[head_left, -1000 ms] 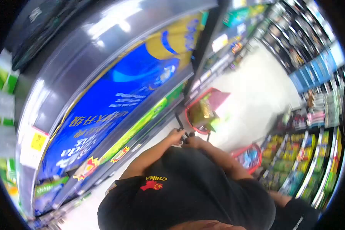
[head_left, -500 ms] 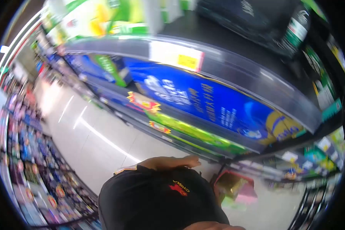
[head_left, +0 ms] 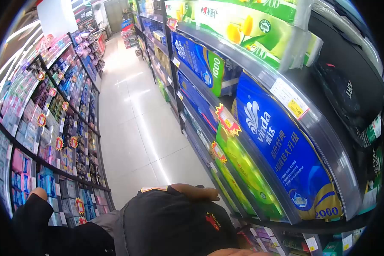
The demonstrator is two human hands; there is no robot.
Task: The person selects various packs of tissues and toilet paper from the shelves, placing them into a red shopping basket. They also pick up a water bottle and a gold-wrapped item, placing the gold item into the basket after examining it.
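Note:
My left forearm comes out of a striped sleeve cuff and lies across the front of my dark shirt (head_left: 166, 226). At its end my left hand (head_left: 207, 194) is seen side-on, fingers pointing right, with nothing visible in it. Nearest to it is the lower shelf with green packs (head_left: 247, 170). Above these stands a large blue Vinda tissue pack (head_left: 273, 141). My right hand does not show.
A tiled aisle (head_left: 136, 128) runs ahead between the tissue shelves and a rack of small colourful packs (head_left: 51, 128). A black-sleeved arm (head_left: 36, 213) reaches in at the lower left. A black bag (head_left: 341, 94) lies on the upper right shelf.
My view has swung so the aisle runs straight ahead and the shelves stand to the right. The red basket at lower right has left view. A black sleeve has appeared at lower left.

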